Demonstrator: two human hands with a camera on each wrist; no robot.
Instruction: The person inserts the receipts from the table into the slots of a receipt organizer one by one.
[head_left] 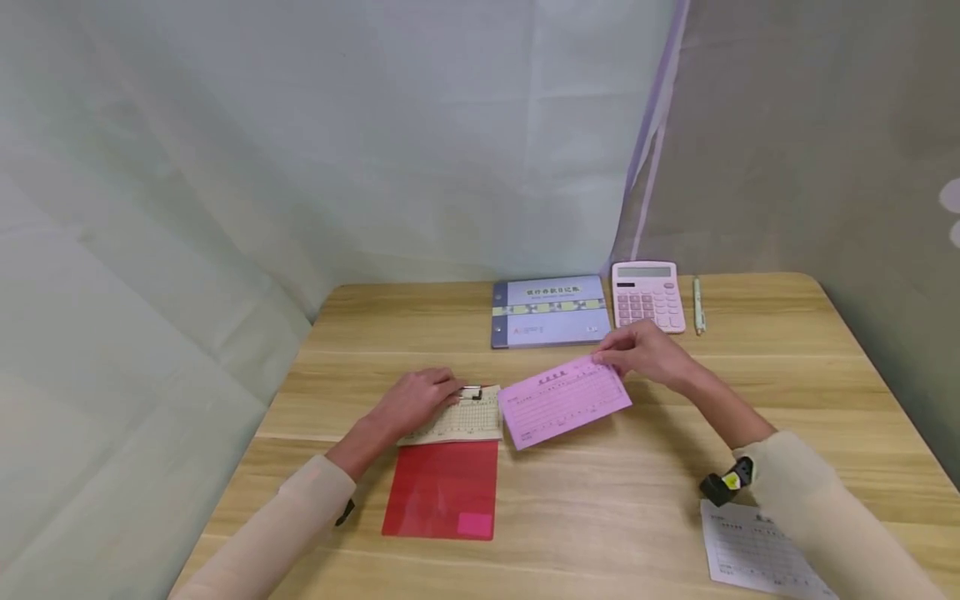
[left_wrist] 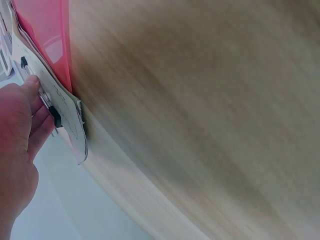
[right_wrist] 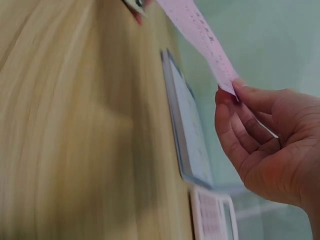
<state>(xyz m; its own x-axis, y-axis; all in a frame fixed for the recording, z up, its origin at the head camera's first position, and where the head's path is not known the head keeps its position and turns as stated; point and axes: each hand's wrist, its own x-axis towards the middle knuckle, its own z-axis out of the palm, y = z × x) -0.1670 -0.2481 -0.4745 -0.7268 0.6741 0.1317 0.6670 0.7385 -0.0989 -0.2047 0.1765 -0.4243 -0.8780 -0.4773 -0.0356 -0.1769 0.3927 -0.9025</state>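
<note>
The left arm and right arm slanted inward, forearms bare beyond the sleeves. The left hand gripped low between thumb and bent fingers. The right hand, well apart and farther forward, pinched with its thumb and fingertips, palm facing its wrist camera.

The sleeves are cream — a black device with a yellow label sits at the right cuff.
</note>
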